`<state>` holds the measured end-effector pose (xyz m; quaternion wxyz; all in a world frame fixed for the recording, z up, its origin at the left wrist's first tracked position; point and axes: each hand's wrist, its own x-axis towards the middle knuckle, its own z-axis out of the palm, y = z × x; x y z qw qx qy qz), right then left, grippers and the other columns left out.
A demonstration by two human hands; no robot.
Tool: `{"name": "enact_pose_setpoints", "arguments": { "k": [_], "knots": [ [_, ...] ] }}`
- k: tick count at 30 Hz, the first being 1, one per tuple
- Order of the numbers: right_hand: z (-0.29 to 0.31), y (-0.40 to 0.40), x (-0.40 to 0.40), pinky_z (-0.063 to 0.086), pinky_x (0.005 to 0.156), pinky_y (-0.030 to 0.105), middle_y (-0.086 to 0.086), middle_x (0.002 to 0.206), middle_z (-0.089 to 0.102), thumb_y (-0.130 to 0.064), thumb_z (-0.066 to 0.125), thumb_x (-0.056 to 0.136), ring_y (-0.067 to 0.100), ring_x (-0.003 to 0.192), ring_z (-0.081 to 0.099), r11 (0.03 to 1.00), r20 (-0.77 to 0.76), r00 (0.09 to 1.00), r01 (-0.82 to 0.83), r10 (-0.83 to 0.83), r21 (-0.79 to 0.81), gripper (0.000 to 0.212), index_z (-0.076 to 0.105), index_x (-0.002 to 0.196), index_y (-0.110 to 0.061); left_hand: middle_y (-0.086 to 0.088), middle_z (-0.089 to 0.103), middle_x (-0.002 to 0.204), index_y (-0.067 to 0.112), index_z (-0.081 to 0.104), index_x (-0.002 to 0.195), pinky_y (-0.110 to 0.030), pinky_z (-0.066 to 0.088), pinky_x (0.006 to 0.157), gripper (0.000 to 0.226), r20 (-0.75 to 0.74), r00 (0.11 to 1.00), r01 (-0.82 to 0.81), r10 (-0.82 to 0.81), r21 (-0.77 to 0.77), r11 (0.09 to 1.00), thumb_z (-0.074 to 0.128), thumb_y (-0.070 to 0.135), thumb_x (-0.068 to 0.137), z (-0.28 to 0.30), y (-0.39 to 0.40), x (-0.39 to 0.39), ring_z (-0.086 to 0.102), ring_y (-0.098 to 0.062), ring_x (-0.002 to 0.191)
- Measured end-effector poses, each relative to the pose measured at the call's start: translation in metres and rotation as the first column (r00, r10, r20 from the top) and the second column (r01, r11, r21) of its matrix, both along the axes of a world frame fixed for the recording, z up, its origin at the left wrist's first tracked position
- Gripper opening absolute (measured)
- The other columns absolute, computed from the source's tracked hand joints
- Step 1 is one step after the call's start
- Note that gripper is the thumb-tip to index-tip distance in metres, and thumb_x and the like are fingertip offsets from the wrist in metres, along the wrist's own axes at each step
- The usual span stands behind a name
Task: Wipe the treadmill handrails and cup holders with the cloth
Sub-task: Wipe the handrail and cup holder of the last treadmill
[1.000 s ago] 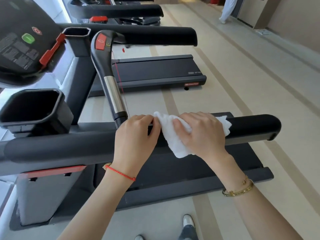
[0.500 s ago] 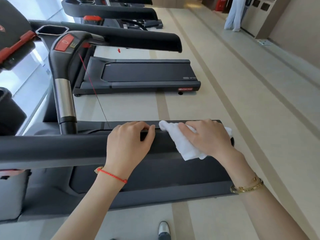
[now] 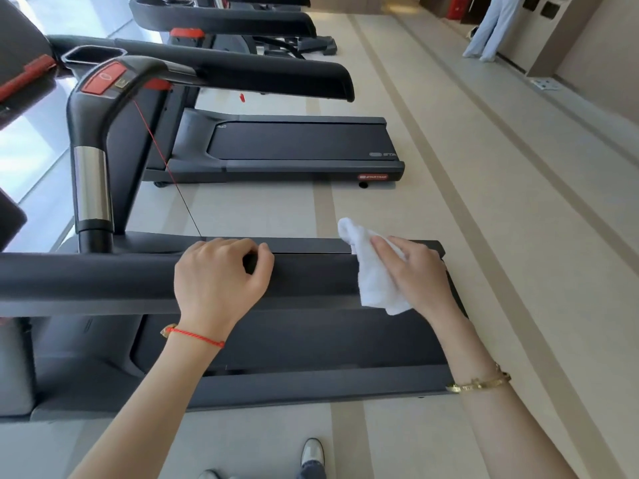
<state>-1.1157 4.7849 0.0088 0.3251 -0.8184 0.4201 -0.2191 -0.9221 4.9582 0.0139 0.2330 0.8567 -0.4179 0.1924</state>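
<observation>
Wiping nears the free end of the long black padded handrail: right hand presses the crumpled white cloth there, left hand curls over the rail. Cup holders likely remain.

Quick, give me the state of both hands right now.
Left hand: fingers curled over the black handrail, gripping it.
Right hand: holding the white cloth against the handrail near its end.

Head view, close above the handrail, angled downward.
</observation>
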Motion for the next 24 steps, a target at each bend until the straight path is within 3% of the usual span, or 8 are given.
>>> {"name": "enact_pose_setpoints", "arguments": {
  "k": [2, 4, 6, 9, 14, 18, 21, 24],
  "knots": [
    [-0.006, 0.0, -0.001, 0.044, 0.06, 0.033, -0.007, 0.064, 0.062, -0.063, 0.038, 0.088, 0.014, 0.065, 0.059, 0.998, 0.043, 0.997, 0.056, -0.057, 0.026, 0.049, 0.063, 0.076, -0.022, 0.004, 0.043, 0.043, 0.018, 0.054, 0.049, -0.015, 0.014, 0.05, 0.045, 0.005, 1.0, -0.016, 0.016, -0.011, 1.0, 0.045, 0.036, 0.089, -0.001, 0.0, 0.0, 0.038, -0.022, 0.044],
    [-0.017, 0.012, -0.004, 0.044, 0.062, 0.03, -0.009, 0.077, 0.062, -0.061, 0.036, 0.088, 0.012, 0.075, 0.058, 0.99, 0.135, 0.984, 0.127, -0.118, -0.057, 0.043, 0.059, 0.08, -0.026, 0.005, 0.043, 0.043, 0.018, 0.053, 0.049, -0.015, 0.013, 0.05, 0.044, 0.021, 1.0, -0.018, 0.018, -0.016, 1.0, 0.045, 0.036, 0.089, -0.001, 0.0, 0.0, 0.037, -0.021, 0.044],
    [-0.028, 0.031, -0.006, 0.042, 0.074, 0.022, -0.015, 0.1, 0.059, -0.056, 0.037, 0.091, 0.009, 0.093, 0.056, 0.973, 0.258, 0.953, 0.193, -0.157, -0.123, 0.036, 0.06, 0.1, -0.029, 0.005, 0.042, 0.043, 0.018, 0.053, 0.049, -0.015, 0.012, 0.05, 0.044, 0.035, 0.999, -0.015, 0.016, -0.021, 1.0, 0.046, 0.036, 0.089, -0.002, -0.001, 0.001, 0.037, -0.02, 0.043],
    [-0.036, 0.043, -0.007, 0.04, 0.09, 0.027, -0.012, 0.121, 0.053, -0.05, 0.04, 0.094, 0.011, 0.11, 0.047, 0.958, 0.289, 0.945, 0.215, -0.155, -0.189, 0.038, 0.054, 0.121, -0.027, 0.005, 0.042, 0.044, 0.018, 0.053, 0.05, -0.015, 0.013, 0.049, 0.044, 0.036, 0.999, -0.013, 0.013, -0.021, 1.0, 0.046, 0.036, 0.089, -0.003, -0.001, 0.002, 0.037, -0.02, 0.044],
    [-0.017, 0.03, 0.0, 0.047, 0.082, 0.04, -0.008, 0.099, 0.061, -0.051, 0.039, 0.092, 0.018, 0.091, 0.053, 0.934, 0.106, 0.993, 0.088, -0.054, -0.347, 0.04, 0.064, 0.105, -0.021, 0.006, 0.04, 0.043, 0.019, 0.052, 0.05, -0.016, 0.015, 0.049, 0.045, 0.04, 0.999, 0.012, -0.011, -0.023, 1.0, 0.047, 0.036, 0.091, -0.004, 0.0, 0.004, 0.037, -0.018, 0.044],
    [-0.006, 0.03, 0.017, 0.045, 0.077, 0.036, -0.006, 0.087, 0.067, -0.051, 0.038, 0.094, 0.021, 0.079, 0.058, 0.825, -0.092, 0.996, -0.054, 0.003, -0.563, 0.043, 0.069, 0.096, -0.021, 0.007, 0.04, 0.043, 0.02, 0.053, 0.05, -0.015, 0.014, 0.049, 0.046, 0.043, 0.999, 0.021, -0.02, -0.024, 0.999, 0.046, 0.036, 0.092, -0.003, 0.0, 0.004, 0.037, -0.018, 0.043],
    [-0.005, 0.036, 0.029, 0.044, 0.076, 0.036, -0.003, 0.085, 0.066, -0.052, 0.032, 0.098, 0.022, 0.077, 0.057, 0.753, -0.203, 0.977, -0.178, 0.061, -0.633, 0.048, 0.067, 0.098, -0.02, 0.008, 0.037, 0.043, 0.02, 0.05, 0.049, -0.016, 0.012, 0.05, 0.046, 0.057, 0.998, 0.032, -0.03, -0.035, 0.999, 0.047, 0.036, 0.092, -0.001, 0.001, 0.004, 0.033, -0.016, 0.043],
    [-0.004, 0.042, 0.04, 0.044, 0.075, 0.037, -0.002, 0.083, 0.063, -0.06, 0.022, 0.099, 0.024, 0.076, 0.055, 0.707, -0.237, 0.967, -0.236, 0.099, -0.667, 0.061, 0.065, 0.099, -0.018, 0.006, 0.046, 0.046, 0.018, 0.057, 0.055, -0.025, 0.023, 0.05, 0.043, 0.062, 0.997, 0.054, -0.051, -0.057, 0.997, 0.049, 0.035, 0.093, -0.003, 0.004, 0.007, 0.039, -0.018, 0.046]
  ]
}}
